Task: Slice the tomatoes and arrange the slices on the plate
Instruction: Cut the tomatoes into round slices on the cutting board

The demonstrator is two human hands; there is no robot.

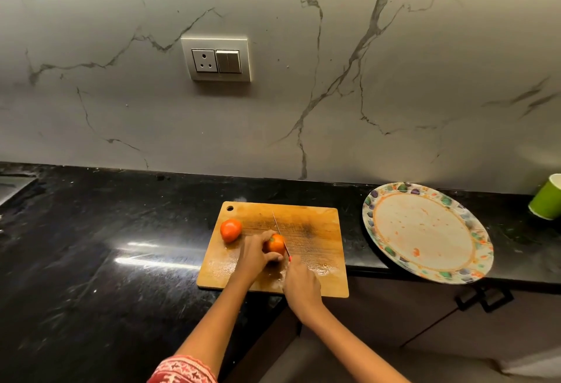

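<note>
Gripping tomato (275,243) in left hand (253,256) fingers, right hand (300,284) clasping knife (280,235), blade pointing away

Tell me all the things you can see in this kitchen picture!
tomato under the knife: one, orange-red, middle of the board, held by the left hand
other tomato: one, orange-red, whole, board's left edge
knife: one, thin silver blade, against the held tomato's right side
cutting board: one, wooden brown, on the counter
plate: one, white with colourful rim, right of the board, no slices on it
cup: one, green, far right
counter: one, shiny black
socket and switch panel: one, grey, on the marble wall
left hand: one, grips the tomato
right hand: one, grips the knife handle
</note>
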